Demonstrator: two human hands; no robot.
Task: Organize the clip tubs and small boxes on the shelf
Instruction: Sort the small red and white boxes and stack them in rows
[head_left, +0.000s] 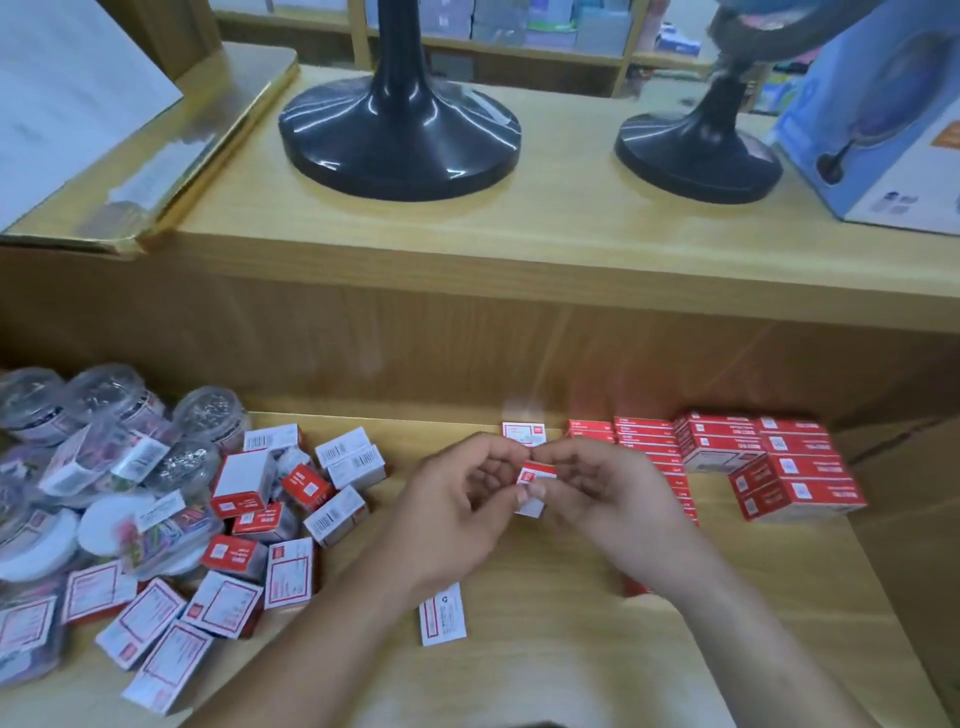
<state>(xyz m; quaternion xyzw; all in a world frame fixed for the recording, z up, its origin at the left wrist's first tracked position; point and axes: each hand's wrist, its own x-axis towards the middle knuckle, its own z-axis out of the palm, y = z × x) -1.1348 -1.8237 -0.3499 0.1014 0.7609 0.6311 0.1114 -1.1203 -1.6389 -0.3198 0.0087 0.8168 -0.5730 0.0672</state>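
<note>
Both hands meet over the middle of the lower shelf (571, 623). My left hand (457, 514) and my right hand (608, 499) pinch one small red-and-white box (536, 480) between their fingertips. Another small box (522, 433) stands behind them at the shelf's back, and one (442, 613) lies flat in front. A loose heap of small boxes (244, 525) covers the left part of the shelf. Clear clip tubs (104, 447) are piled at the far left. Neat rows of red boxes (769, 457) stand at the right.
An upper shelf (519, 228) overhangs the work area and carries two black stand bases (400, 135), a blue carton (883, 119) at the right and a gold-edged flat box (156, 150) at the left. More stocked shelving runs behind.
</note>
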